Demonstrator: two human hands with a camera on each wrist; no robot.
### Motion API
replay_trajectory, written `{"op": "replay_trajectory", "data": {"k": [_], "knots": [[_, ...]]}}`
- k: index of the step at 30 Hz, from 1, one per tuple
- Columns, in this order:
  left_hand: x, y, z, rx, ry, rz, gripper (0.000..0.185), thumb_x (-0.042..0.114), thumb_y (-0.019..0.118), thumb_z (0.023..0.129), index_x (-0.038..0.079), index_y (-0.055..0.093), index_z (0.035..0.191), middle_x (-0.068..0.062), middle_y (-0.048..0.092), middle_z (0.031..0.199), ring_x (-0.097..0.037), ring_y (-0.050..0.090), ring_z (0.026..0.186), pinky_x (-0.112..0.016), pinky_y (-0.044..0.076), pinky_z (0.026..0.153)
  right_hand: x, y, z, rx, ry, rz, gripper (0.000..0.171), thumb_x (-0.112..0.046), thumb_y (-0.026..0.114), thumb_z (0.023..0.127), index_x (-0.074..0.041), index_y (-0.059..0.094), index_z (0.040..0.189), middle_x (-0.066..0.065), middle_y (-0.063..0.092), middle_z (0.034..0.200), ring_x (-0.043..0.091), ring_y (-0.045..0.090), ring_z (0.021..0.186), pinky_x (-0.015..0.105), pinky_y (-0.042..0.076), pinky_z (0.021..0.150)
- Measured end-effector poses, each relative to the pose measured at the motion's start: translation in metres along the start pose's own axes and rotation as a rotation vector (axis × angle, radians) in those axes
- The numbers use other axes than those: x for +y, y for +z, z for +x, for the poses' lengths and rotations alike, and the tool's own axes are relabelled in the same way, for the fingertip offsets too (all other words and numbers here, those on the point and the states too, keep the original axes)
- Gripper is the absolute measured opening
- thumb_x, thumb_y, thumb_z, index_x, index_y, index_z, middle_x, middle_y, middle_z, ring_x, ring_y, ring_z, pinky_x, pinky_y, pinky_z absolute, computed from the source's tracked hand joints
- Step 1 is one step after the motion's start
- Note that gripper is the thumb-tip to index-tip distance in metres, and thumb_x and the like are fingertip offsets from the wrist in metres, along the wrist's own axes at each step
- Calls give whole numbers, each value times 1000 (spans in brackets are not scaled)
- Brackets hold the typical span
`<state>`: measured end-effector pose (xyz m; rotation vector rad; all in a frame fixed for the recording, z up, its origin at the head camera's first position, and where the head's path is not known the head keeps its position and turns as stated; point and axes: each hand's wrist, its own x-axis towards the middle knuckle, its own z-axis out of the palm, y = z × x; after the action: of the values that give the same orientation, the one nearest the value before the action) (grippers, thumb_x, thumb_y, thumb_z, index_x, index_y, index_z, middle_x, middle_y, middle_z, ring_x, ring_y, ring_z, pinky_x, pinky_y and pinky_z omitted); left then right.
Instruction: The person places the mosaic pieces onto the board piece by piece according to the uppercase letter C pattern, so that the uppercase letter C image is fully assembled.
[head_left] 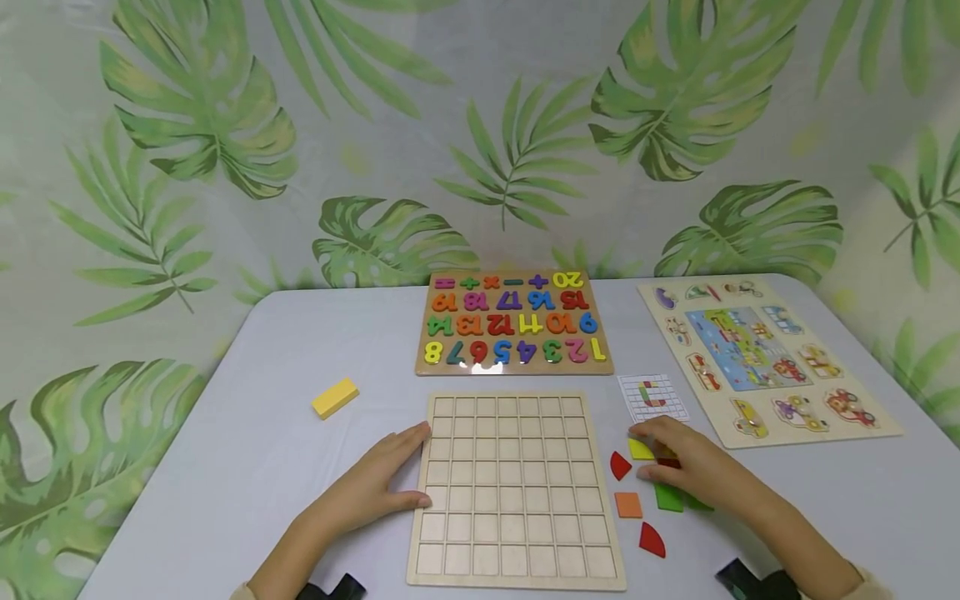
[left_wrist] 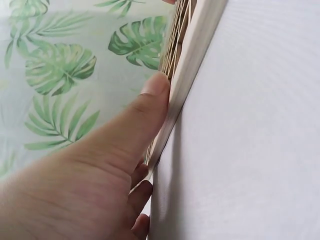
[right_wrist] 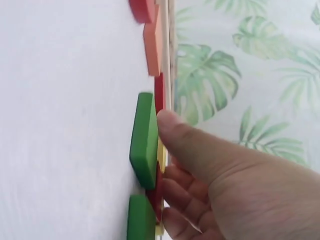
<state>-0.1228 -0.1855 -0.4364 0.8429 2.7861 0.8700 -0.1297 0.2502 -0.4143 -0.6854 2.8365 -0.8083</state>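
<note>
A wooden grid board lies flat on the white table. At its left edge rests my left hand; its thumb touches the board's side in the left wrist view. My right hand hovers low over a cluster of coloured pieces, thumb and fingers apart. Beneath it are a yellow piece, a green square and a partly covered dark red piece. The right wrist view shows the thumb beside a green block. Nearby lie an orange square and two red quarter-circles.
Behind the board sits a number puzzle. A pattern card and a picture puzzle lie to the right. Off to the left is a yellow block. A leaf-print cloth hangs at the table's far edge.
</note>
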Motion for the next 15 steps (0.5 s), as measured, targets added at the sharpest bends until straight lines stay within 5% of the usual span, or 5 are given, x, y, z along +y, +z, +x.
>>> {"op": "replay_trajectory", "data": {"k": [9, 15], "knots": [[-3, 0, 0, 8, 41, -10, 88, 55, 64, 70, 7, 34, 138, -3, 28, 144, -26, 26, 129, -43, 18, 106, 3, 11, 3, 92, -61, -30, 22, -21, 68, 80, -13, 60, 100, -6, 50, 96, 8, 45, 77, 23, 46, 65], [-4, 0, 0, 15, 58, -13, 87, 53, 64, 71, 5, 35, 138, -5, 29, 144, -29, 27, 129, -46, 19, 105, -5, 5, 2, 101, -18, -9, 26, -18, 67, 81, -10, 60, 104, -6, 54, 96, 8, 46, 76, 22, 46, 64]]}}
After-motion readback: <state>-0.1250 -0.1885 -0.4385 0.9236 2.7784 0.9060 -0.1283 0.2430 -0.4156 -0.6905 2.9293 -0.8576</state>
